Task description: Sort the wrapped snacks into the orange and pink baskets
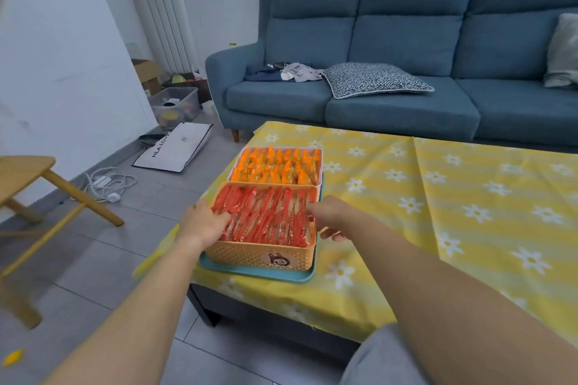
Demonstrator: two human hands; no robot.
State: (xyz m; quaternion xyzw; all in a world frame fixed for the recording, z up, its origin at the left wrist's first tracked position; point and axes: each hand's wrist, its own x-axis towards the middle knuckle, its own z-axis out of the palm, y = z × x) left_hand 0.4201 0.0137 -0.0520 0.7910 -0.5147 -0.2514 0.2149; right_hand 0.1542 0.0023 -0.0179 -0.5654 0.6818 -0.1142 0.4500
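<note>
Two baskets were seen packed full on a teal tray (256, 272) at the near left corner of the table. The pink basket (233, 170), on the tray's far side, was filled with orange-wrapped snacks (278, 166). The orange basket (250, 255), touching it on the near side, was filled with red-wrapped snacks (269, 216).

No loose snack was seen on the yellow flowered cloth (438, 197), so the sorting was judged finished or very nearly so, with only some tidying left.

The left hand (206, 222) was laid just inside the orange basket's left rim, its fingers spread flat on the red wrappers and nothing pinched. The right hand (328, 216) was set at the right rim, thumb towards the snacks and fingers curled outside the wall. Whether the rim was actually clasped could not be told.

A blue sofa (406, 40) was placed beyond the table's far edge, with a patterned cushion (375, 78) and some clothes (291, 72) left on it. On the tiled floor (125, 259) by the table's left edge, a wooden stool (25, 172), a white cable (109, 181), a flat paper bag (178, 147) and a clear plastic box (175, 103) were seen.
</note>
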